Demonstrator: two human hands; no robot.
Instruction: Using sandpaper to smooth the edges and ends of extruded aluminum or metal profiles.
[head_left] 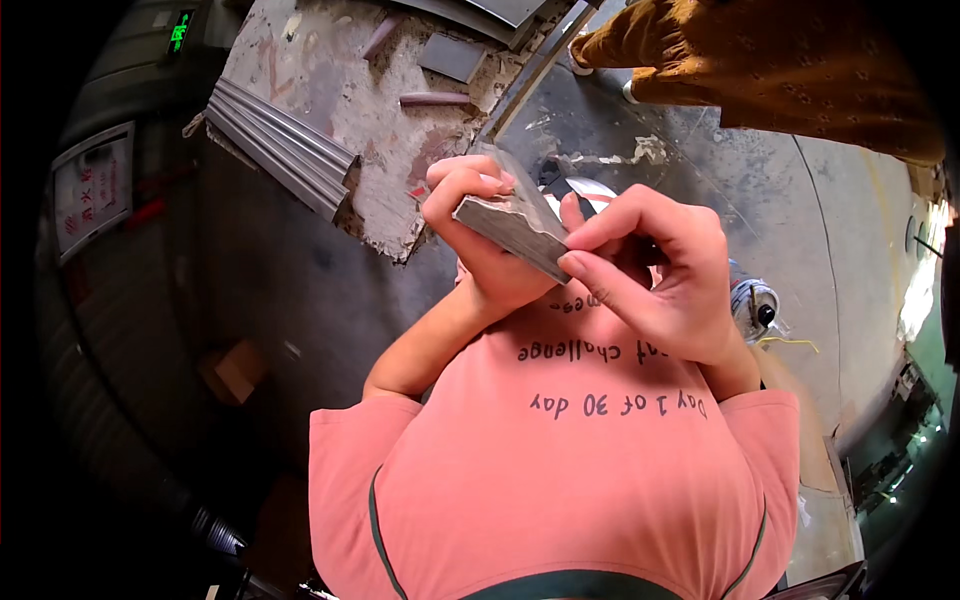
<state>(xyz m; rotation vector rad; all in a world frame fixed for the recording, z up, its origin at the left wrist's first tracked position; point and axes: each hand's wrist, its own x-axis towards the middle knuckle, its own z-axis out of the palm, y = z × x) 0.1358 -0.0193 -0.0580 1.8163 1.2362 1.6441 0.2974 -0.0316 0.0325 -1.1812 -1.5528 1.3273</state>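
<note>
A short grey piece of moulded profile (pixel 515 222) is held up in front of my chest, over my pink shirt (pixel 560 460). My left hand (pixel 478 232) wraps around its left end, fingers curled over the top edge. My right hand (pixel 655 275) pinches its right end between thumb and fingers. Both hands touch the piece at once. The underside of the piece is hidden by my fingers.
A bundle of long grey profiles (pixel 280 145) lies on a rough, plaster-stained surface (pixel 370 90) at upper left, with a small grey plate (pixel 452 57). A person in mustard-coloured clothing (pixel 780 60) stands at upper right. A round power tool (pixel 755 305) lies on the grey floor right of my hand.
</note>
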